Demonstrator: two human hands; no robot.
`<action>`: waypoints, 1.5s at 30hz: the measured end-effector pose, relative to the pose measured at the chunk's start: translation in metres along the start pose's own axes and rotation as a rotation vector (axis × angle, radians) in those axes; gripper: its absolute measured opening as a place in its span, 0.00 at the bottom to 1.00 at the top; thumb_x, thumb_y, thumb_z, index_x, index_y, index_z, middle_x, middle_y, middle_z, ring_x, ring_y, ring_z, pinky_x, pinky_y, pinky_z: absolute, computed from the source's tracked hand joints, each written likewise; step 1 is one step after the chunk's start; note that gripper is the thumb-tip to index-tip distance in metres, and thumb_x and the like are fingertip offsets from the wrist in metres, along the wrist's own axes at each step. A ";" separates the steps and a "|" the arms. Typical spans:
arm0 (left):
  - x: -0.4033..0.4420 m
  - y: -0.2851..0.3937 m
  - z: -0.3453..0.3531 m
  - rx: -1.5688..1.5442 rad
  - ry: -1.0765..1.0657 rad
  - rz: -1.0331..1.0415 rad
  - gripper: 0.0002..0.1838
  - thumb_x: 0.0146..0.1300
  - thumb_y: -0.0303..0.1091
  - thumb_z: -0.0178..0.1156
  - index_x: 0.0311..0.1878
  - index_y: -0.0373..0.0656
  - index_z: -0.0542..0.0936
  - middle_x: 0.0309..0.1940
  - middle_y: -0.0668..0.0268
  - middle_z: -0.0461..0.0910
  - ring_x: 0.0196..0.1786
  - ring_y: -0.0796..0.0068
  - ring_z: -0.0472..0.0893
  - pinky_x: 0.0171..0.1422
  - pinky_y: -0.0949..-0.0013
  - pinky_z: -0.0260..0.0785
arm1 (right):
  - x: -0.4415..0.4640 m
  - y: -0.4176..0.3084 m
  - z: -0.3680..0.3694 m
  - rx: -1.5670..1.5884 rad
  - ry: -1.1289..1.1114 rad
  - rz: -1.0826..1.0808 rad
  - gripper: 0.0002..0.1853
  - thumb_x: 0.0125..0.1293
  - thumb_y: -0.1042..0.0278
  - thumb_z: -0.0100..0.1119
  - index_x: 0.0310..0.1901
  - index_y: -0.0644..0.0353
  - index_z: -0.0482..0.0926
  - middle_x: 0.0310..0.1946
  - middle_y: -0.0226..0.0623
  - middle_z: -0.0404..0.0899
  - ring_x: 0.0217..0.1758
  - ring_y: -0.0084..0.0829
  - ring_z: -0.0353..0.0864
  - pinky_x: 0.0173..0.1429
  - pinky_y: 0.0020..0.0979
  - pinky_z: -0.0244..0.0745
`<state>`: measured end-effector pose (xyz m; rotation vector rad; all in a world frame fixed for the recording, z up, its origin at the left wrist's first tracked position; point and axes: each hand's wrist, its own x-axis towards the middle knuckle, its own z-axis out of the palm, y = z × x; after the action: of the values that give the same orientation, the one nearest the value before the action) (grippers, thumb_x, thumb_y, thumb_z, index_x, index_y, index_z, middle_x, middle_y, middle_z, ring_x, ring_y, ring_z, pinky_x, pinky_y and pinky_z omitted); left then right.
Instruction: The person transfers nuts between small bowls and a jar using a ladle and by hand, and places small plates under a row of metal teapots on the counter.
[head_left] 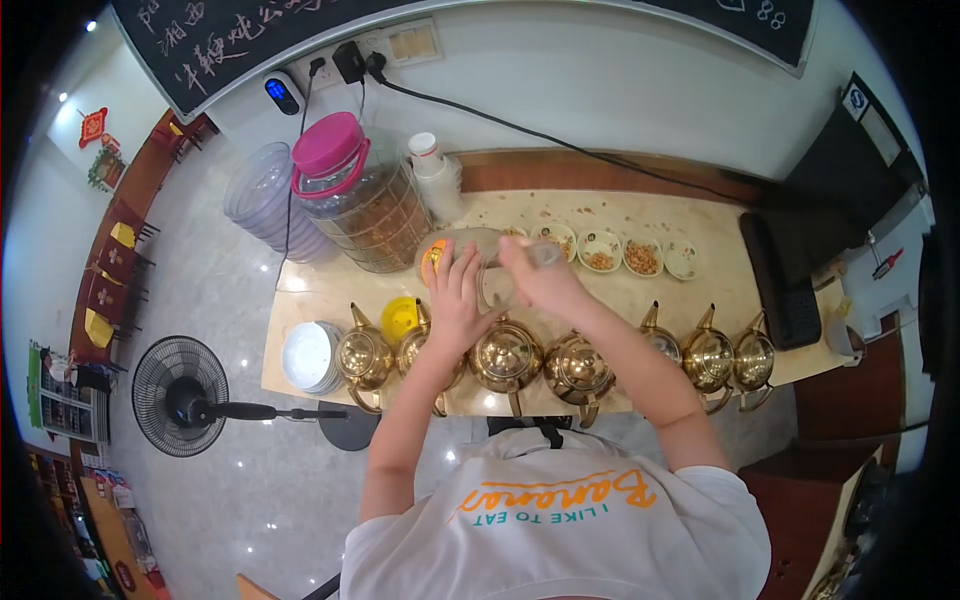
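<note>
My left hand (457, 300) is laid over a clear plastic container (462, 240) with an orange label, its fingers extended and gripping the side. Close on its right, my right hand (545, 285) is closed beside the container's open end; what its fingers hold is hard to make out, though a clear, cup-like shape (545, 254) shows next to them. Just beyond are small bowls (600, 250) with brown bits in them. Below my hands stands a row of several gold teapots (507, 355), and a yellow dish (400, 318) sits behind two of them.
At the left are a big jar with a pink lid (330, 145), stacked clear tubs (270, 200), white cups (435, 170) and white bowls (310, 357). A black device (780, 280) stands at the right end. Cables run along the wall. A fan (180, 395) stands on the floor.
</note>
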<state>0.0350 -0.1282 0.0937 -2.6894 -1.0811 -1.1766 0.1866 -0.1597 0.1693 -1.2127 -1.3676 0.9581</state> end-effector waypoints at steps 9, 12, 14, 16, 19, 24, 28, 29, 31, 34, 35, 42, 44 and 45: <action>0.003 -0.020 -0.001 0.038 0.090 -0.073 0.47 0.28 0.39 0.74 0.56 0.38 0.62 0.59 0.57 0.61 0.65 0.50 0.56 0.65 0.43 0.46 | 0.017 0.012 -0.037 0.582 0.099 0.470 0.15 0.66 0.53 0.45 0.27 0.55 0.65 0.12 0.24 0.57 0.14 0.18 0.55 0.18 0.21 0.50; 0.002 -0.027 0.004 -0.065 0.146 -0.151 0.49 0.26 0.37 0.75 0.56 0.38 0.61 0.58 0.56 0.62 0.64 0.49 0.56 0.65 0.48 0.49 | 0.017 0.001 -0.052 0.571 0.059 0.470 0.15 0.66 0.54 0.46 0.27 0.55 0.64 0.12 0.24 0.57 0.13 0.18 0.55 0.19 0.21 0.50; 0.002 -0.030 0.008 -0.109 0.180 -0.187 0.50 0.25 0.37 0.76 0.57 0.38 0.61 0.58 0.55 0.61 0.63 0.47 0.57 0.66 0.50 0.51 | 0.015 -0.007 -0.063 0.553 0.037 0.464 0.15 0.66 0.54 0.45 0.27 0.54 0.64 0.12 0.24 0.57 0.14 0.18 0.55 0.19 0.21 0.50; 0.002 -0.030 0.011 -0.109 0.196 -0.203 0.51 0.24 0.36 0.76 0.57 0.38 0.60 0.57 0.54 0.61 0.63 0.46 0.56 0.66 0.52 0.52 | 0.012 -0.012 -0.073 0.509 0.033 0.457 0.14 0.66 0.54 0.45 0.27 0.54 0.64 0.12 0.24 0.57 0.14 0.18 0.55 0.19 0.21 0.49; 0.004 -0.028 0.010 -0.111 0.146 -0.236 0.52 0.25 0.37 0.76 0.57 0.39 0.59 0.57 0.53 0.61 0.63 0.45 0.56 0.66 0.51 0.52 | 0.007 -0.015 -0.085 0.479 0.056 0.439 0.15 0.66 0.54 0.44 0.26 0.53 0.63 0.12 0.25 0.57 0.14 0.18 0.55 0.19 0.21 0.49; 0.002 -0.035 0.022 -0.106 0.111 -0.320 0.51 0.26 0.38 0.76 0.58 0.37 0.59 0.57 0.53 0.61 0.63 0.46 0.57 0.66 0.53 0.53 | -0.006 -0.006 -0.117 0.572 0.109 0.428 0.14 0.66 0.55 0.44 0.27 0.53 0.62 0.12 0.25 0.57 0.14 0.19 0.56 0.19 0.21 0.50; -0.004 -0.041 0.036 -0.133 0.098 -0.364 0.49 0.28 0.38 0.75 0.56 0.36 0.60 0.56 0.51 0.61 0.61 0.48 0.59 0.65 0.54 0.54 | -0.023 0.014 -0.140 0.586 0.267 0.417 0.13 0.66 0.56 0.44 0.29 0.54 0.62 0.12 0.26 0.57 0.15 0.20 0.58 0.20 0.22 0.50; -0.006 -0.042 0.039 -0.152 0.102 -0.375 0.49 0.28 0.38 0.75 0.56 0.35 0.60 0.56 0.51 0.61 0.60 0.49 0.60 0.64 0.55 0.55 | -0.029 0.021 -0.144 0.553 0.315 0.403 0.13 0.66 0.56 0.44 0.28 0.55 0.63 0.12 0.27 0.59 0.15 0.21 0.59 0.19 0.22 0.52; -0.006 -0.041 0.042 -0.186 0.111 -0.399 0.48 0.29 0.37 0.75 0.56 0.35 0.60 0.54 0.50 0.61 0.59 0.50 0.61 0.64 0.56 0.56 | -0.039 0.035 -0.150 0.485 0.408 0.375 0.13 0.66 0.58 0.44 0.27 0.56 0.64 0.13 0.28 0.61 0.14 0.22 0.61 0.19 0.23 0.55; -0.007 -0.047 0.048 -0.146 0.115 -0.422 0.48 0.28 0.37 0.75 0.55 0.35 0.60 0.53 0.50 0.62 0.57 0.52 0.63 0.63 0.58 0.57 | -0.048 0.064 -0.155 0.274 0.478 0.343 0.14 0.66 0.59 0.44 0.27 0.58 0.65 0.13 0.28 0.62 0.15 0.21 0.63 0.18 0.23 0.57; -0.007 -0.048 0.048 -0.152 0.110 -0.421 0.48 0.28 0.38 0.75 0.55 0.35 0.60 0.53 0.50 0.61 0.57 0.52 0.62 0.63 0.58 0.57 | -0.050 0.075 -0.154 0.196 0.498 0.336 0.14 0.67 0.59 0.44 0.27 0.58 0.66 0.13 0.28 0.63 0.15 0.21 0.63 0.18 0.22 0.57; -0.004 -0.057 0.048 -0.185 0.074 -0.408 0.48 0.29 0.37 0.75 0.56 0.34 0.59 0.55 0.51 0.60 0.58 0.52 0.61 0.63 0.59 0.56 | -0.063 0.130 -0.145 -0.227 0.455 0.050 0.09 0.67 0.66 0.43 0.32 0.60 0.69 0.18 0.29 0.66 0.18 0.22 0.62 0.22 0.23 0.59; -0.004 -0.058 0.047 -0.198 0.049 -0.408 0.48 0.30 0.37 0.75 0.56 0.34 0.59 0.55 0.50 0.60 0.59 0.52 0.61 0.63 0.59 0.56 | -0.069 0.132 -0.142 -0.371 0.398 -0.021 0.08 0.67 0.67 0.44 0.32 0.60 0.69 0.18 0.33 0.66 0.19 0.27 0.64 0.24 0.26 0.61; -0.004 -0.058 0.047 -0.195 0.035 -0.408 0.48 0.30 0.38 0.75 0.56 0.34 0.59 0.55 0.50 0.59 0.59 0.52 0.61 0.63 0.58 0.55 | -0.073 0.121 -0.139 -0.429 0.360 -0.039 0.07 0.66 0.68 0.45 0.31 0.60 0.69 0.18 0.35 0.66 0.20 0.30 0.65 0.26 0.28 0.62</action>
<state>0.0283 -0.0736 0.0432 -2.6472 -1.6466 -1.4449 0.3406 -0.2187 0.0598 -1.5832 -1.3311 0.3947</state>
